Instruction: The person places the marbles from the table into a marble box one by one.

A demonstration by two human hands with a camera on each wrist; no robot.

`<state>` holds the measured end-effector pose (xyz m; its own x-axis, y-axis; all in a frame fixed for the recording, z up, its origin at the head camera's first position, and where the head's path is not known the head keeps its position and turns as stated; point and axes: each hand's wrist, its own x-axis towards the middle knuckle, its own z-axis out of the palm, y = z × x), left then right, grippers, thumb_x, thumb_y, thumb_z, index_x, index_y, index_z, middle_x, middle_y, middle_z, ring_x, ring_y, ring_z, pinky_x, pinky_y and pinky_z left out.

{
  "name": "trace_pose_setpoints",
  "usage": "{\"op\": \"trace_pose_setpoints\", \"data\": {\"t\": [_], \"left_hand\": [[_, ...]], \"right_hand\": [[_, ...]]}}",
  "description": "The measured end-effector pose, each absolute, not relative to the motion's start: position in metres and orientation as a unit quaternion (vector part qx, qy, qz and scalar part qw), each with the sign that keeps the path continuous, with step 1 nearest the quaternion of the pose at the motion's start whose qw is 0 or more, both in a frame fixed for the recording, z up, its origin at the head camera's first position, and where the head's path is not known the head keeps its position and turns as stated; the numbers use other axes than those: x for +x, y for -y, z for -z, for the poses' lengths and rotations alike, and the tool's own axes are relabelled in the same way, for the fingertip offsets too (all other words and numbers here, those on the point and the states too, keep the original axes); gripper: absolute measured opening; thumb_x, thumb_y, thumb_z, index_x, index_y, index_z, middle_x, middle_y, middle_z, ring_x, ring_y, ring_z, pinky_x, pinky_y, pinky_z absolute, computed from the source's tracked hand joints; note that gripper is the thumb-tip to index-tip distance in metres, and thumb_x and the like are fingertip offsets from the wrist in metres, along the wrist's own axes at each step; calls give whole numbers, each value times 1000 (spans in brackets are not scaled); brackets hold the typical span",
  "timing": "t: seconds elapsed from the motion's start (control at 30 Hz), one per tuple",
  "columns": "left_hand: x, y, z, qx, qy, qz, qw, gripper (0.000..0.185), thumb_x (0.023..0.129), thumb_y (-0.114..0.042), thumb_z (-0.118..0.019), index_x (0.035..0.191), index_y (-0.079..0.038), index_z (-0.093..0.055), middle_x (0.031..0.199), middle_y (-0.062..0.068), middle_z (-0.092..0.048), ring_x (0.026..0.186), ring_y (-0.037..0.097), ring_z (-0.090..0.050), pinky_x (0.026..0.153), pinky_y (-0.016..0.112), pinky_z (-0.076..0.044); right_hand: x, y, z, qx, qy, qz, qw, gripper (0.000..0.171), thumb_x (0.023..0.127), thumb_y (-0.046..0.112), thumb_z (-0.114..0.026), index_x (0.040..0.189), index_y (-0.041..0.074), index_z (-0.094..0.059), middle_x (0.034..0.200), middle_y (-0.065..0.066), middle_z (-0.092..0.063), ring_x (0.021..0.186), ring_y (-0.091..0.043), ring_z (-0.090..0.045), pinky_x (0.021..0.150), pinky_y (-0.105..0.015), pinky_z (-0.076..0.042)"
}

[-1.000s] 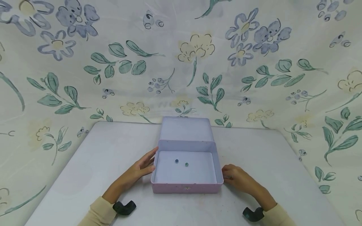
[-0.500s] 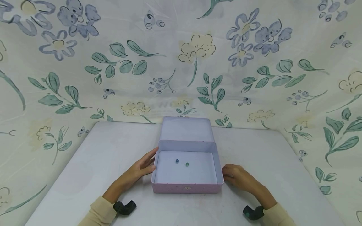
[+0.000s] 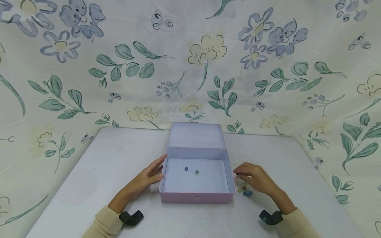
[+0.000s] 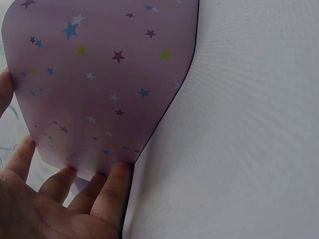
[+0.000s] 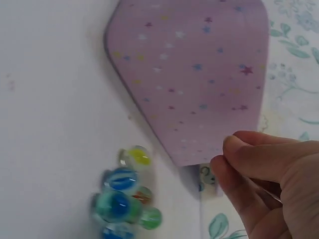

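Observation:
A shallow lilac metal box [image 3: 178,198] lies on the table, lid [image 3: 196,135] thrown back behind it. On its floor sit a blue marble [image 3: 186,169] and a green marble [image 3: 196,172]. My left hand [image 3: 148,174] rests its extended fingers against the box's left side, fingertips [image 4: 117,174] along the star-printed wall. Near the right wall, my right hand [image 3: 252,175] is raised with thumb and forefinger brought together; I cannot tell whether they hold something. Below that hand lies a cluster of glass marbles [image 5: 119,205], blue, green, yellow and orange.
The white table [image 3: 125,145] extends on both sides of the box. A floral cloth [image 3: 205,72] hangs behind it and at its sides. Dark curved wrist mounts [image 3: 131,218] sit at the cuffs of both beige sleeves.
The right hand has lifted from the table and moved slightly away toward the back, uncovering the marbles beside the box. The left hand and the box have stayed in place.

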<state>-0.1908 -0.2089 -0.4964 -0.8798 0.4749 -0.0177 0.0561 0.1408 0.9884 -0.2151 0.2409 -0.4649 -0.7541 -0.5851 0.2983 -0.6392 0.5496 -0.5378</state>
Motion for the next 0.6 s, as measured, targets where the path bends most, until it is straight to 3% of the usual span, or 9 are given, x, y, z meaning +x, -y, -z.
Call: {"op": "trace_pose_setpoints", "data": {"t": [0.17,0.4,0.6], "left_hand": [[-191,209,496,179,-737,-631,166,69,104,-18,-50,161,-31,-14,170,3,2,154,46,0,116,72,-16],[-190,208,496,182,-736,-630,167,69,104,-18,-50,161,-31,-13,170,4,4,153,47,0,115,73,-16],[-191,208,496,181,-737,-630,165,69,104,-20,-50,161,-32,-14,170,3,3,154,47,0,116,73,-16]], "right_hand": [[-219,-245,448,324,882,-340,48,24,87,-4,-71,109,5,-74,104,-9,-73,94,-11,-71,82,-28,-61],[-225,-240,428,345,872,-337,85,25,85,-4,-73,108,7,-77,102,-2,-74,92,-9,-70,77,-21,-60],[-231,-226,414,374,866,-323,70,25,88,-2,-72,111,6,-76,106,-2,-74,96,-15,-71,81,-24,-60]]}}
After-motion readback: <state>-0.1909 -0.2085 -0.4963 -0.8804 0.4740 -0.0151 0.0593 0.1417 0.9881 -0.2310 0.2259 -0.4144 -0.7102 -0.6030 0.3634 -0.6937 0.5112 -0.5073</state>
